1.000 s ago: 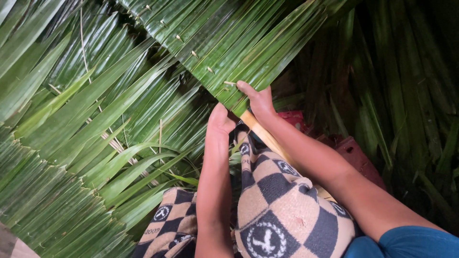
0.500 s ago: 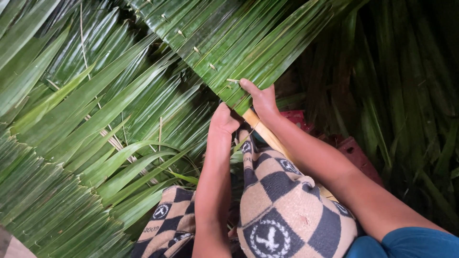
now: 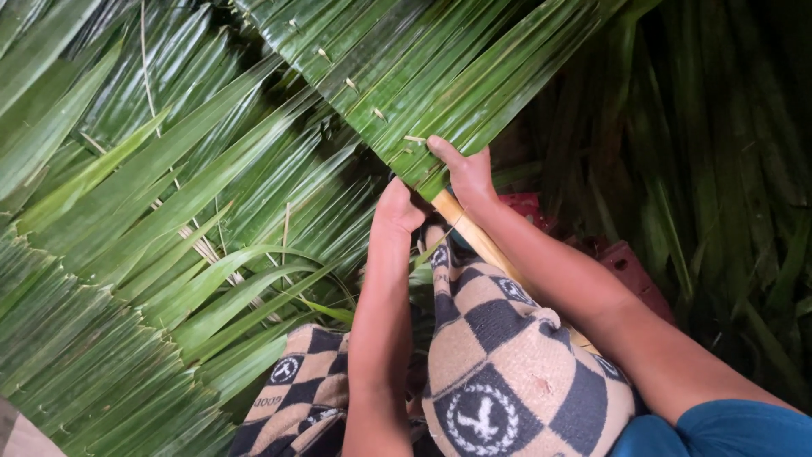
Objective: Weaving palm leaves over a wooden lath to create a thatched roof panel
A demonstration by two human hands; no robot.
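Palm-leaf panel (image 3: 423, 76) sits top centre, its lower edge meeting my hands; more loose fronds (image 3: 127, 254) spread out to the left. My left hand (image 3: 397, 207) presses up w/ fingers tucked under the panel's edge, so can't tell their grip. Just right, my right hand (image 3: 465, 173) lies flat on the leaves, fingers stretched open, touching a pale stick (image 3: 474, 237) that runs down over my checkered trousers (image 3: 507, 372).

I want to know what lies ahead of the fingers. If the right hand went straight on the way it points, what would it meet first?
The right hand points up and left along the stitched leaf panel. It already lies against those folded green leaves, so it would likely slide over more of them, by the small wooden pins.
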